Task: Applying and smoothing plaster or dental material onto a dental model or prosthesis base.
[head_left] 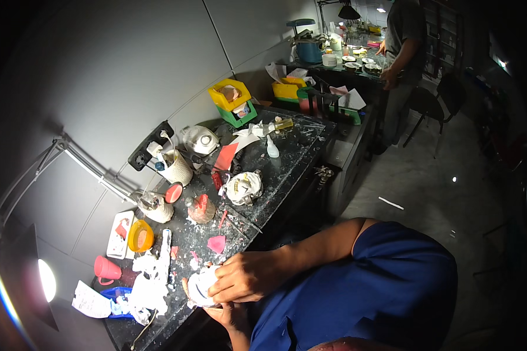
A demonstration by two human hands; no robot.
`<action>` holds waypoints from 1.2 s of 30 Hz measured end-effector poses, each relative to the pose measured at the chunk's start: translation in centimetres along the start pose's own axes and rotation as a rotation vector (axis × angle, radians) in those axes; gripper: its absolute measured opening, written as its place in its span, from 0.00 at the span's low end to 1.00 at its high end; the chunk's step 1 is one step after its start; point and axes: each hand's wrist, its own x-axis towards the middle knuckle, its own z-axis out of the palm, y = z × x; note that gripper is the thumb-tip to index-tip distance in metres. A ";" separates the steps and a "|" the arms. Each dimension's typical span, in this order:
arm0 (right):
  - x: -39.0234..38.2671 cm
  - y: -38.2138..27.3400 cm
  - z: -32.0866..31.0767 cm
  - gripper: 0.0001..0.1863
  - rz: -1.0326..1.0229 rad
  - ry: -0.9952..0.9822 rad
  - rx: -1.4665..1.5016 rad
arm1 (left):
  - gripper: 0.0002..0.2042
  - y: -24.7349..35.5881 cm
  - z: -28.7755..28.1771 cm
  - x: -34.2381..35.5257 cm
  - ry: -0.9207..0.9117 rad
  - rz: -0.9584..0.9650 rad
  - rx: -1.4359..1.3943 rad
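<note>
A white, rounded plaster-like piece (pixel 199 287) is held between both hands at the near edge of the dark workbench. My left hand (pixel 231 316) cups it from below, fingers wrapped round its side. From above, my right hand (pixel 240 279) grips its right side with bent fingers, hiding much of it. Just beyond lie a pink wax-like piece (pixel 216 244) and small pink scraps. Farther along the bench sits a white plaster cast (pixel 244 187) with yellowish marks on top. Between them stands a clear glass jar (pixel 201 210) with something pink on it.
White crumpled material (pixel 150 286) lies left, beside a pink mug (pixel 106 268) and an orange bowl (pixel 140 236). Yellow and green bins (pixel 233 103) stand at the bench's far end, near a white dropper bottle (pixel 272 147). A lamp (pixel 45 281) glows left. Another person (pixel 405 64) stands at a far bench.
</note>
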 end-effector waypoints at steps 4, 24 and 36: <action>0.0 -0.4 0.1 0.14 -0.007 0.015 -0.073 | 0.54 -0.5 -1.3 0.3 0.014 -0.020 -0.025; -0.5 -0.3 0.6 0.17 -0.023 0.024 -0.077 | 0.50 -0.3 -1.2 -0.4 0.030 -0.050 -0.032; -0.1 -0.4 0.5 0.17 -0.021 0.050 -0.012 | 0.48 -0.5 -2.2 -0.5 0.074 -0.031 -0.060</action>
